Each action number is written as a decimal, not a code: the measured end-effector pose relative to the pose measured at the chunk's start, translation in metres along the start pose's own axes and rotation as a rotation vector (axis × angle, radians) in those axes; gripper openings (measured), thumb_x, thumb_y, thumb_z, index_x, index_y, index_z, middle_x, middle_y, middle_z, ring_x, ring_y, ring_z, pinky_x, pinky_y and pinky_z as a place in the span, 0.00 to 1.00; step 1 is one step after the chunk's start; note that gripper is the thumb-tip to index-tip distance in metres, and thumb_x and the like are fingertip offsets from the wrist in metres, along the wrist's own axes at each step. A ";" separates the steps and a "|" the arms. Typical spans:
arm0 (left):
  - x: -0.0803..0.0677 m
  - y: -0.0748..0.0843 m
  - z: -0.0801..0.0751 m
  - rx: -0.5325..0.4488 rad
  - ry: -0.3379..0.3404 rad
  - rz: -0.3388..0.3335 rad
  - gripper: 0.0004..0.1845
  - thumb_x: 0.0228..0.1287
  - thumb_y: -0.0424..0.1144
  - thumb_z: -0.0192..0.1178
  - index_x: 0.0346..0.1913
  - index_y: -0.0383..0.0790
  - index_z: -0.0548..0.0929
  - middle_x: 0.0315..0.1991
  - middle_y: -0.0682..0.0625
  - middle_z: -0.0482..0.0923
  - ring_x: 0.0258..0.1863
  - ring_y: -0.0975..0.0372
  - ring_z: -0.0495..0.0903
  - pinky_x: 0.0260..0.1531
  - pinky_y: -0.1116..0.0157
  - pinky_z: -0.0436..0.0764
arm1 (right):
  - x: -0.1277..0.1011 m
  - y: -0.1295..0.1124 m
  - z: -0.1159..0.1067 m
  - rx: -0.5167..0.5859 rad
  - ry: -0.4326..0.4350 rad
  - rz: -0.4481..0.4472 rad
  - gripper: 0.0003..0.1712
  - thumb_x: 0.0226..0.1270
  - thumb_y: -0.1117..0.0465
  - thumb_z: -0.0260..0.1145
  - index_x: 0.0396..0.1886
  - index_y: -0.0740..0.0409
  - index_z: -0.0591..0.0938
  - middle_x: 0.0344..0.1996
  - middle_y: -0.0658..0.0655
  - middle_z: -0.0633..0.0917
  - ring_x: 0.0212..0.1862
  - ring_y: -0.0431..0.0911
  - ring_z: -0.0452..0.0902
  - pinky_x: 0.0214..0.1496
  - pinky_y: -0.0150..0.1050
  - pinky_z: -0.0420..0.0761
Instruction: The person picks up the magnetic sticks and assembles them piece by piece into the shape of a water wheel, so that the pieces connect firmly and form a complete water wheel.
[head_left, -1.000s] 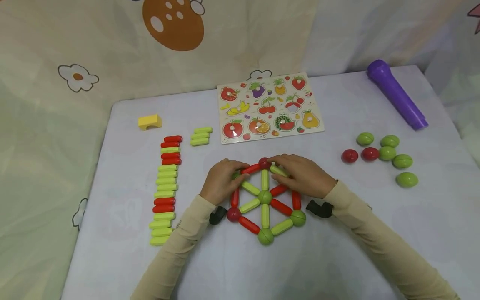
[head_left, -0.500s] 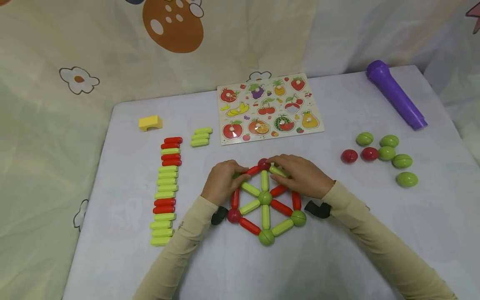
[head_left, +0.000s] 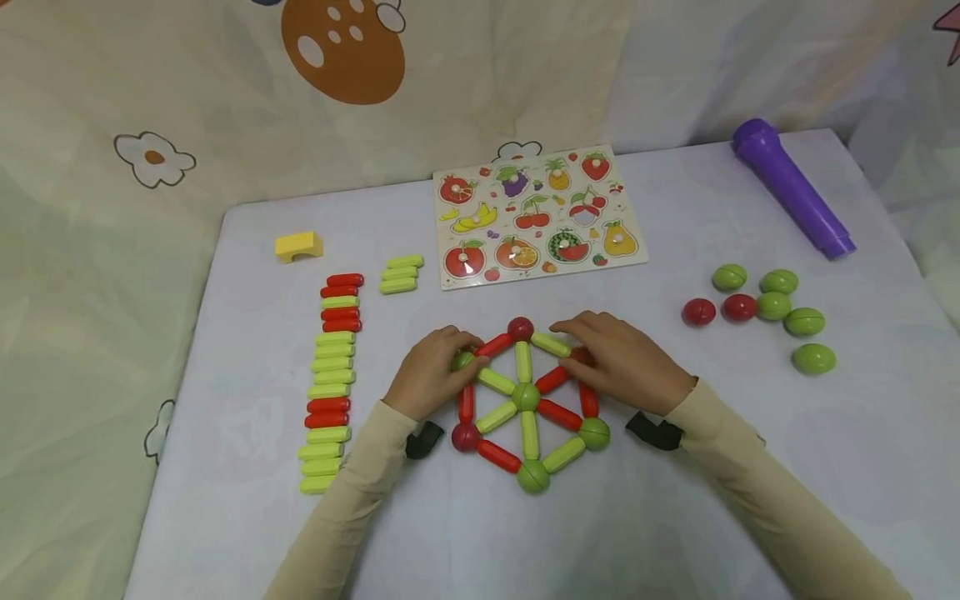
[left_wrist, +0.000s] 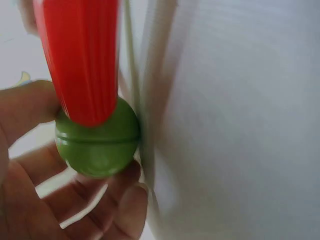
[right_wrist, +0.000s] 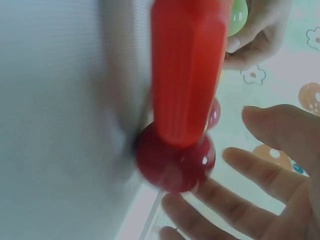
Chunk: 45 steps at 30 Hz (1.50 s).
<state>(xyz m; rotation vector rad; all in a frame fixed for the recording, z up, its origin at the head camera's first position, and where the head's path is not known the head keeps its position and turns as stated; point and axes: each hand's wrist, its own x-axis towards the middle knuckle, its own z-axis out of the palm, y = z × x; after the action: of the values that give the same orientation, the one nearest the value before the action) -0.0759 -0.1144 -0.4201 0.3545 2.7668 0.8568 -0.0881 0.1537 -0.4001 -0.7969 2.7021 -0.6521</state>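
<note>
A flat hexagonal wheel of red and light green rods joined by balls lies on the table, a green ball (head_left: 527, 397) at its hub. My left hand (head_left: 427, 371) holds the green ball (left_wrist: 97, 155) at the upper left corner between thumb and fingers; a red rod (left_wrist: 82, 60) runs from that ball. Over the upper right corner, my right hand (head_left: 630, 360) has its fingers spread, fingertips right at a dark red ball (right_wrist: 175, 167) with a red rod (right_wrist: 187, 75) on it. The top red ball (head_left: 521, 329) stands between both hands, untouched.
A column of red and green rods (head_left: 333, 364) lies at left, with several more green rods (head_left: 400, 273) and a yellow block (head_left: 298, 246) behind. A fruit puzzle board (head_left: 540, 218) lies at the back. Loose balls (head_left: 774, 306) and a purple microphone-shaped toy (head_left: 795, 190) are at right.
My right hand has drawn back from the top red ball and moved slightly right. The left hand and the wheel's upper part have shifted slightly left.
</note>
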 end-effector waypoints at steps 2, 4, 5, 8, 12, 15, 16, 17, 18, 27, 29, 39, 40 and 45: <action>-0.002 -0.002 -0.001 -0.009 0.037 -0.028 0.14 0.61 0.44 0.65 0.47 0.41 0.84 0.34 0.52 0.78 0.33 0.61 0.73 0.32 0.66 0.75 | -0.005 0.004 -0.001 -0.004 0.028 -0.003 0.28 0.62 0.53 0.68 0.60 0.55 0.76 0.51 0.55 0.79 0.50 0.49 0.74 0.52 0.49 0.79; -0.003 -0.004 -0.002 -0.008 0.081 -0.057 0.14 0.61 0.42 0.65 0.46 0.40 0.84 0.33 0.51 0.78 0.31 0.60 0.73 0.29 0.66 0.74 | -0.009 0.009 -0.002 -0.003 0.058 0.002 0.27 0.62 0.54 0.68 0.60 0.55 0.76 0.51 0.56 0.79 0.52 0.50 0.74 0.53 0.50 0.78; -0.004 -0.004 -0.002 -0.003 0.102 -0.071 0.13 0.61 0.42 0.65 0.46 0.39 0.84 0.33 0.50 0.79 0.30 0.60 0.73 0.28 0.66 0.74 | -0.010 0.012 -0.002 -0.001 0.071 0.010 0.26 0.62 0.55 0.68 0.60 0.55 0.76 0.51 0.56 0.80 0.52 0.50 0.74 0.53 0.50 0.78; -0.006 -0.004 -0.002 0.018 0.138 -0.113 0.14 0.60 0.41 0.65 0.46 0.39 0.83 0.34 0.48 0.79 0.29 0.60 0.73 0.25 0.67 0.73 | -0.016 0.021 -0.002 0.018 0.093 0.048 0.26 0.63 0.57 0.68 0.59 0.55 0.75 0.52 0.57 0.79 0.53 0.52 0.74 0.54 0.52 0.77; -0.009 0.000 -0.002 0.009 0.107 -0.143 0.16 0.60 0.42 0.65 0.49 0.40 0.80 0.33 0.48 0.80 0.27 0.60 0.74 0.24 0.68 0.74 | -0.020 0.031 0.000 0.051 0.087 0.086 0.25 0.63 0.57 0.68 0.59 0.56 0.76 0.51 0.58 0.80 0.53 0.53 0.74 0.54 0.55 0.76; -0.008 0.000 -0.008 0.025 0.106 -0.144 0.19 0.62 0.46 0.64 0.53 0.41 0.78 0.36 0.47 0.80 0.31 0.58 0.76 0.29 0.65 0.77 | -0.021 0.038 0.003 0.078 0.089 0.094 0.24 0.63 0.57 0.67 0.59 0.56 0.76 0.51 0.58 0.80 0.53 0.53 0.74 0.54 0.54 0.76; -0.006 -0.002 -0.012 0.044 0.122 -0.144 0.20 0.64 0.47 0.63 0.54 0.41 0.78 0.39 0.46 0.79 0.34 0.57 0.76 0.32 0.63 0.78 | -0.021 0.040 0.004 0.087 0.092 0.094 0.24 0.63 0.58 0.67 0.58 0.57 0.76 0.51 0.58 0.80 0.53 0.53 0.74 0.54 0.54 0.76; -0.003 -0.005 -0.017 0.078 0.149 -0.145 0.21 0.64 0.48 0.62 0.55 0.41 0.77 0.42 0.45 0.78 0.38 0.55 0.76 0.34 0.61 0.79 | -0.021 0.041 0.004 0.097 0.097 0.093 0.24 0.63 0.58 0.67 0.58 0.57 0.76 0.51 0.58 0.80 0.52 0.52 0.74 0.54 0.54 0.76; 0.001 -0.008 -0.022 0.116 0.178 -0.149 0.22 0.65 0.48 0.61 0.57 0.40 0.76 0.46 0.44 0.77 0.42 0.53 0.75 0.37 0.59 0.79 | -0.021 0.043 0.005 0.106 0.102 0.090 0.23 0.64 0.58 0.67 0.58 0.57 0.76 0.51 0.58 0.80 0.52 0.52 0.74 0.54 0.54 0.76; 0.041 -0.039 -0.040 0.451 0.298 -0.155 0.22 0.60 0.34 0.65 0.58 0.34 0.77 0.51 0.35 0.74 0.44 0.45 0.73 0.41 0.53 0.77 | -0.021 0.047 0.009 0.152 0.124 0.076 0.22 0.64 0.59 0.66 0.57 0.57 0.77 0.52 0.57 0.80 0.53 0.52 0.73 0.55 0.54 0.75; 0.043 -0.042 -0.040 0.482 0.306 -0.155 0.21 0.59 0.33 0.65 0.56 0.34 0.77 0.50 0.34 0.74 0.41 0.45 0.74 0.39 0.53 0.78 | -0.020 0.046 0.010 0.148 0.126 0.075 0.22 0.64 0.59 0.67 0.57 0.57 0.77 0.52 0.57 0.80 0.54 0.52 0.73 0.56 0.54 0.75; 0.037 -0.042 -0.043 0.414 0.295 -0.146 0.13 0.61 0.36 0.64 0.48 0.34 0.82 0.43 0.39 0.80 0.37 0.49 0.76 0.37 0.55 0.79 | -0.020 0.045 0.009 0.166 0.125 0.076 0.21 0.65 0.59 0.66 0.57 0.57 0.77 0.51 0.57 0.81 0.53 0.52 0.73 0.55 0.54 0.75; 0.034 -0.038 -0.043 0.339 0.269 -0.110 0.14 0.61 0.37 0.65 0.48 0.36 0.82 0.43 0.41 0.81 0.39 0.50 0.77 0.39 0.55 0.79 | -0.020 0.045 0.009 0.166 0.125 0.076 0.21 0.65 0.59 0.66 0.57 0.57 0.77 0.51 0.57 0.81 0.53 0.52 0.73 0.55 0.54 0.75; 0.010 -0.002 -0.039 -0.120 0.051 0.168 0.15 0.60 0.38 0.67 0.49 0.41 0.80 0.43 0.50 0.82 0.45 0.55 0.78 0.48 0.56 0.78 | -0.021 0.045 0.010 0.166 0.127 0.077 0.21 0.65 0.59 0.66 0.56 0.56 0.77 0.51 0.57 0.80 0.53 0.51 0.72 0.55 0.53 0.75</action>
<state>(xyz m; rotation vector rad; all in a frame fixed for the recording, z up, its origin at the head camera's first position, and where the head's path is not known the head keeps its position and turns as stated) -0.0966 -0.1337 -0.3908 0.5566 2.7452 1.0801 -0.0879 0.1955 -0.4288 -0.6271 2.7294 -0.9228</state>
